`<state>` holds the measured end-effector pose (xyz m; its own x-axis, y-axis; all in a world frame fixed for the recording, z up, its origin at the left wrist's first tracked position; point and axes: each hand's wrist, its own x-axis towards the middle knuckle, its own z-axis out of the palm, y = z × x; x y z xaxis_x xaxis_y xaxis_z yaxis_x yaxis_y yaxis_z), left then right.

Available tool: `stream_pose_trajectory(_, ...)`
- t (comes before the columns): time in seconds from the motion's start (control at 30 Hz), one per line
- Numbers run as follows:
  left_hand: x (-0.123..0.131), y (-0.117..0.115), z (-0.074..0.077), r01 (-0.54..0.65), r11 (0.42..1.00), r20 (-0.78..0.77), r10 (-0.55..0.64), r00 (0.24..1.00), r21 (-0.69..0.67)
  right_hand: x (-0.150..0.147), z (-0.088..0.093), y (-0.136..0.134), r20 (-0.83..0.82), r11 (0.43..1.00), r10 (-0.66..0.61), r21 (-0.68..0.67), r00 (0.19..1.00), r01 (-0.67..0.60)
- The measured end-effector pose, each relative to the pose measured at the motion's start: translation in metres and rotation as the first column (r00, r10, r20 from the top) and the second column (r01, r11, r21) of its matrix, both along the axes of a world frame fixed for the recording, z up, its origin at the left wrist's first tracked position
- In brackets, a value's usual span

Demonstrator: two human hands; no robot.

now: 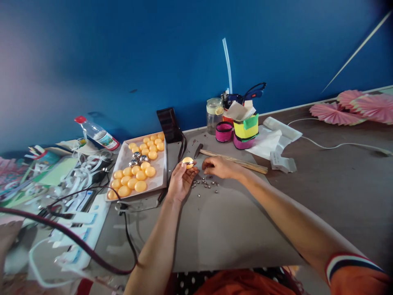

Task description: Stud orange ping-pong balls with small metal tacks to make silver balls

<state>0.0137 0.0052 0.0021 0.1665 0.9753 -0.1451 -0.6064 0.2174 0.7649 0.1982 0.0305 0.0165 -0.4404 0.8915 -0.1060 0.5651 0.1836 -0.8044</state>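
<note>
My left hand [181, 180] grips an orange ball [188, 160], which has a band of shiny silver pieces across its middle. To its right, my right hand [219, 167] hovers with fingertips curled together; anything between them is too small to make out. Below both hands, small shiny metal pieces [206, 183] lie scattered on the grey mat [221, 229]. A white box lid [156, 180] on the left holds several orange balls [141, 175] and a few silver-studded balls [144, 159]. Behind my right hand rests a hammer [233, 157] with a wooden handle.
At the back stand a glass jar [214, 116], a yellow container [246, 128] and a pink one [224, 132]. A phone [169, 125] leans on the wall. A plastic bottle [100, 135], power strip [92, 221] and dark cable [70, 235] crowd the left; pink paper fans [337, 108] lie right.
</note>
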Motion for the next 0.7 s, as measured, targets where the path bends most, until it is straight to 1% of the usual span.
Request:
stream_pose_trajectory(0.1, 0.000, 0.000, 0.000, 0.000, 1.000, -0.005, 0.000, 1.000, -0.004, 0.000, -0.002, 0.001, -0.149, 0.999, -0.022, -0.033, 0.989, 0.018)
stream_pose_trajectory(0.17, 0.000, 0.000, 0.000, 0.001, 1.000, -0.008, -0.001, 1.000, -0.003, 0.000, -0.002, 0.001, -0.304, 0.992, -0.069, -0.124, 0.950, 0.032)
stream_pose_trajectory(0.27, 0.001, 0.000, 0.000, 0.009, 1.000, -0.012, -0.009, 1.000, 0.005, -0.002, -0.001, -0.001, -0.544, 0.957, -0.145, -0.288, 0.826, -0.021)
stream_pose_trajectory(0.33, 0.001, 0.000, -0.001, 0.020, 1.000, -0.014, -0.020, 1.000, 0.014, -0.004, 0.000, -0.003, -0.639, 0.945, -0.176, -0.321, 0.749, -0.052)
stream_pose_trajectory(0.4, 0.001, 0.000, -0.002, 0.037, 0.999, -0.013, -0.036, 0.999, 0.022, -0.008, 0.001, -0.005, -0.663, 0.953, -0.187, -0.302, 0.724, -0.030)
stream_pose_trajectory(0.53, 0.002, -0.001, -0.004, 0.061, 0.998, -0.007, -0.061, 0.998, 0.025, -0.018, 0.001, -0.009, -0.658, 0.973, -0.188, -0.225, 0.729, 0.048)
stream_pose_trajectory(0.7, 0.003, -0.002, -0.002, 0.073, 0.997, -0.019, -0.072, 0.997, 0.031, -0.024, 0.003, -0.013, -0.653, 0.976, -0.193, -0.201, 0.732, 0.078)
